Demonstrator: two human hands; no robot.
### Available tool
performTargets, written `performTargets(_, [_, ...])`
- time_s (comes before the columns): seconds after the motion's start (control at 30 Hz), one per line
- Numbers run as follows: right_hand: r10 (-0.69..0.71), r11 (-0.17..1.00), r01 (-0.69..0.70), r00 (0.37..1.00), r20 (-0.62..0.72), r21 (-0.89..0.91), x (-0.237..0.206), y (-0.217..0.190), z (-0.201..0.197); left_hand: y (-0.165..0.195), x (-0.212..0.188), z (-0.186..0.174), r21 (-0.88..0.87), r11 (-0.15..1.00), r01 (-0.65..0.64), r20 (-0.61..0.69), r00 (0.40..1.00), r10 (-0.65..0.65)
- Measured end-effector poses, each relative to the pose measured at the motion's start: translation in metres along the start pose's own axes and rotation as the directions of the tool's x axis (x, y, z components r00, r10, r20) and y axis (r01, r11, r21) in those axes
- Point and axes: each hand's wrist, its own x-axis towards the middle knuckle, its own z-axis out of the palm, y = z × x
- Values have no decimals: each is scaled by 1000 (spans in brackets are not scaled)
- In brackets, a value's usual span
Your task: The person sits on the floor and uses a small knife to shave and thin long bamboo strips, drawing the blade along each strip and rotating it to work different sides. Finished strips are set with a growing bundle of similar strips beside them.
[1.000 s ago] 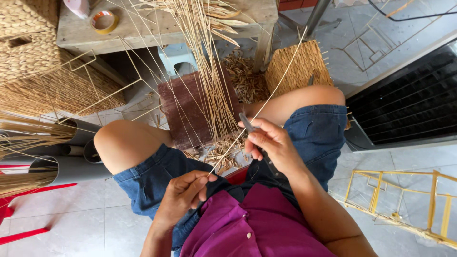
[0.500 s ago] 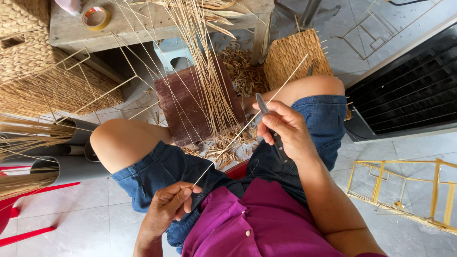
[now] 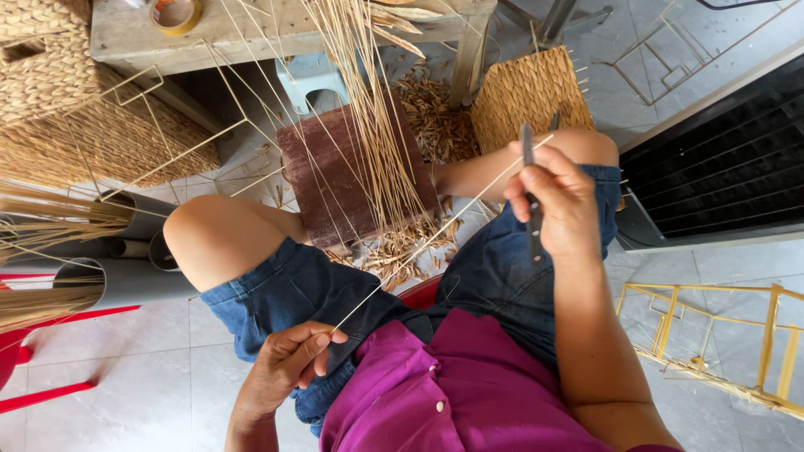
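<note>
I sit with bare knees apart over a tiled floor. My left hand [image 3: 289, 364] pinches the near end of a long thin pale reed strip [image 3: 423, 245] by my left thigh. The strip runs diagonally up to my right hand [image 3: 559, 203], which grips a dark knife [image 3: 531, 180], blade pointing up, above my right knee. The strip passes against the knife at the thumb. A bundle of pale reeds [image 3: 368, 100] leans between my knees over a dark red wooden stool [image 3: 331, 180].
Shavings [image 3: 402, 247] litter the floor under the stool. A wooden table [image 3: 276, 33] with a tape roll [image 3: 174, 12] stands ahead. Woven baskets [image 3: 67, 125] and grey tubes [image 3: 126, 280] holding reeds lie left; a woven mat [image 3: 528, 92] and yellow wire frames [image 3: 720, 335] are right.
My right hand has pulled up and to the right with the knife along the strip. My left hand has drawn down and back, so the strip is stretched longer between them.
</note>
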Motion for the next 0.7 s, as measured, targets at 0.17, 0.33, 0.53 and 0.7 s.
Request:
performTargets(0.17, [-46,994,63,983,-179,88,11,-8,-35,-1,-3,-3,27,999,44,-43,998,-43])
performTargets(0.33, [-73,989,95,980,-185,113,10,-14,-36,-1,3,-3,7,999,32,-102,994,-31])
performTargets(0.53, [283,958,-235,859,427,-162,-17,3,40,6,8,4,-37,999,-11,-128,992,6])
performTargets(0.7, [339,936,-326,737,585,-132,-38,25,87,8,7,8,17,1000,15,-99,995,-14])
